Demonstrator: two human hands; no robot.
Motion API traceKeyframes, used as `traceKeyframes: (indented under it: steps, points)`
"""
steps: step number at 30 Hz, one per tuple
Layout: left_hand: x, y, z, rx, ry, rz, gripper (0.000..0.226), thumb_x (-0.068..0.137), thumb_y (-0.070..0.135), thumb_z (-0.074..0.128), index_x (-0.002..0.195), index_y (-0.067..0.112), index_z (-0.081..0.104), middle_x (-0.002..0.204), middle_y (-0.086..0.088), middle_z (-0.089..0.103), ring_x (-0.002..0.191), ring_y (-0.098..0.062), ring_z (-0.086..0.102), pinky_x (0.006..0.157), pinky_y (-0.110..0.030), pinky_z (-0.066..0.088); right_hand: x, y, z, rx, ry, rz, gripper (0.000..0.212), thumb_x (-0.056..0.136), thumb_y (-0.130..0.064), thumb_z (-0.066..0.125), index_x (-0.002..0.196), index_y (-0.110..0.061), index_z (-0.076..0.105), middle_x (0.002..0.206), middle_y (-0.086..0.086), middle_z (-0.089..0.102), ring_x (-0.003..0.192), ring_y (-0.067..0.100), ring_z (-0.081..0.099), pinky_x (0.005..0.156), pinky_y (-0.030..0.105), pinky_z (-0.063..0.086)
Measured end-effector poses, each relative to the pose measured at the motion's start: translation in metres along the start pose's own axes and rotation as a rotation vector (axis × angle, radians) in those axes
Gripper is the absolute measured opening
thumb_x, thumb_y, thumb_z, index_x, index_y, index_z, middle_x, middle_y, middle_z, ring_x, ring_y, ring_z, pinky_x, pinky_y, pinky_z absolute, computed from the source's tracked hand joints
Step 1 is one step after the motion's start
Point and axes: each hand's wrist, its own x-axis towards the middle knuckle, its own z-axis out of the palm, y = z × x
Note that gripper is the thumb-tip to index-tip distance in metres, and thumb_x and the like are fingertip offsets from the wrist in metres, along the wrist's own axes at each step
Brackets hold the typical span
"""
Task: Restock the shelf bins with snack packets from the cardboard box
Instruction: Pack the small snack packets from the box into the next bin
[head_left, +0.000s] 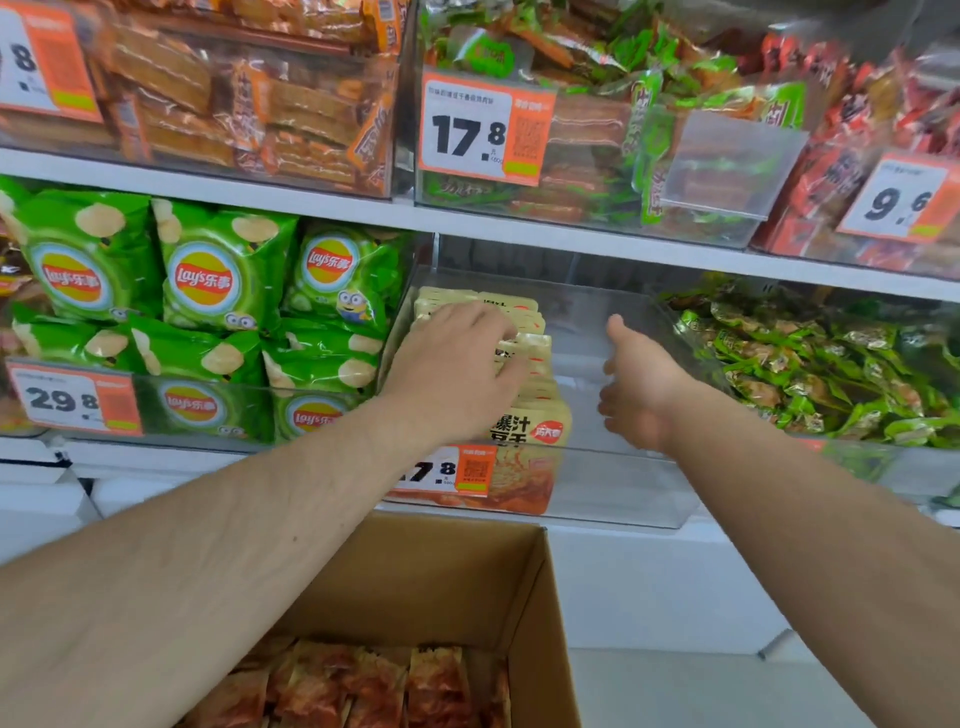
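Note:
A clear plastic shelf bin (634, 488) in the middle row holds a row of cream and orange snack packets (540, 415) standing along its left side. My left hand (457, 369) lies flat on top of those packets, fingers spread over their upper edges. My right hand (641, 387) hovers inside the bin's bare right half, fingers relaxed and holding nothing. Below, an opened cardboard box (467, 582) shows several red-orange packets (374, 686) stacked inside.
Green Lay's chip bags (208, 291) fill the bin to the left, and small green wrapped snacks (821, 374) fill the one to the right. The upper shelf carries bins of orange, green and red packets with price tags (483, 130). A white shelf ledge (649, 571) runs below.

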Motion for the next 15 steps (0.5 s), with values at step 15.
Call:
traceKeyframes:
  steps: [15]
  points:
    - [0.046, -0.013, 0.038, 0.192, -0.626, -0.218, 0.076, 0.094, 0.071, 0.016, 0.157, 0.032, -0.002, 0.164, 0.003, -0.017, 0.15, -0.017, -0.019, 0.121, -0.049, -0.01, 0.084, 0.016, 0.044, 0.109, -0.31, 0.129, 0.086, 0.086, -0.081, 0.022, 0.13, -0.019, 0.063, 0.125, 0.016, 0.066, 0.112, 0.035, 0.065, 0.096, 0.046, 0.051]
